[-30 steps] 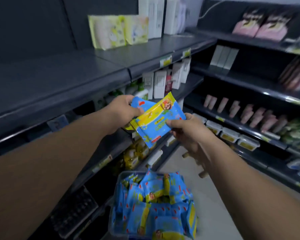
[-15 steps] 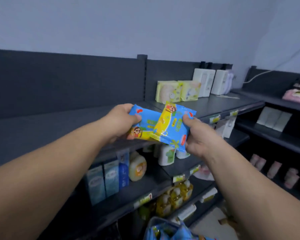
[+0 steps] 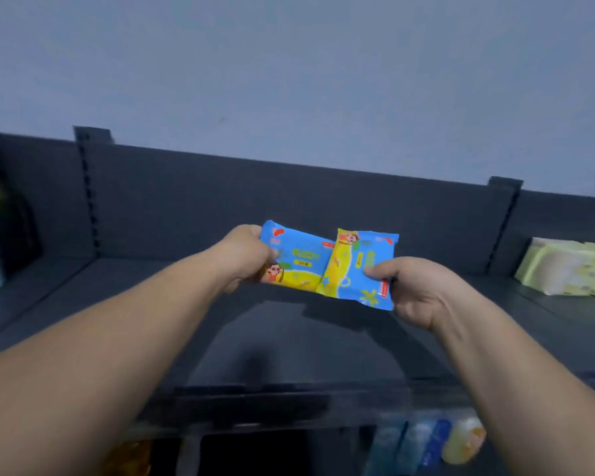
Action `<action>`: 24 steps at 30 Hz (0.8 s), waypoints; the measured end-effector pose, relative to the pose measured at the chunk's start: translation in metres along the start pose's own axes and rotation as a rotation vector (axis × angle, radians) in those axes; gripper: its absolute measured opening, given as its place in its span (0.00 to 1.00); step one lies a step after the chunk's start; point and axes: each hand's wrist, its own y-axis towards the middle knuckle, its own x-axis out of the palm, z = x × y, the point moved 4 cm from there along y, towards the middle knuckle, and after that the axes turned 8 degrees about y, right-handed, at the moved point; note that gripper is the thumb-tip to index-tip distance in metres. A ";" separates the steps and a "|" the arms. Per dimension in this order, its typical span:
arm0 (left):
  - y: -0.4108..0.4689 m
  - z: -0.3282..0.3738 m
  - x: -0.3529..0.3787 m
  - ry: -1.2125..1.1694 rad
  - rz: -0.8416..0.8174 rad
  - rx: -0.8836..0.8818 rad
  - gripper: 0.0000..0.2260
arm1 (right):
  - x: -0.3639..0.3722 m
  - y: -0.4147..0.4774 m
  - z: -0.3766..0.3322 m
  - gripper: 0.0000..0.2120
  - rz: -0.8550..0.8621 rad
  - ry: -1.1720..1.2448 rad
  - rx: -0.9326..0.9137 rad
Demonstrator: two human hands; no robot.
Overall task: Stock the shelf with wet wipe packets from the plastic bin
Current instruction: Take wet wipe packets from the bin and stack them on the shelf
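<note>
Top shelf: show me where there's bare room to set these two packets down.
The top shelf lies bare across the bay between the left upright and the right upright, from the back panel to the front edge, right under the held wet wipe packets. It is crowded only at far right, where pale yellow-green packs sit.

Above the middle of the shelf (image 3: 289,338): left packet (image 3: 296,266) in the left hand (image 3: 244,259), right packet (image 3: 361,269) in the right hand (image 3: 416,290), overlapping it in front. On the shelf's far right, packs (image 3: 571,269). Below its front edge, bottles (image 3: 426,441).
</note>
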 end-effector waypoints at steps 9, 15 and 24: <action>0.044 -0.065 -0.139 -0.006 0.186 -0.055 0.10 | 0.132 0.086 0.012 0.08 -0.027 -0.473 -0.324; 0.066 -0.102 -0.184 -0.026 0.227 -0.147 0.11 | 0.193 0.118 0.007 0.10 -0.042 -0.916 -0.543; 0.093 -0.129 -0.209 -0.101 0.292 -0.250 0.11 | 0.244 0.147 0.028 0.09 -0.221 -1.164 -0.535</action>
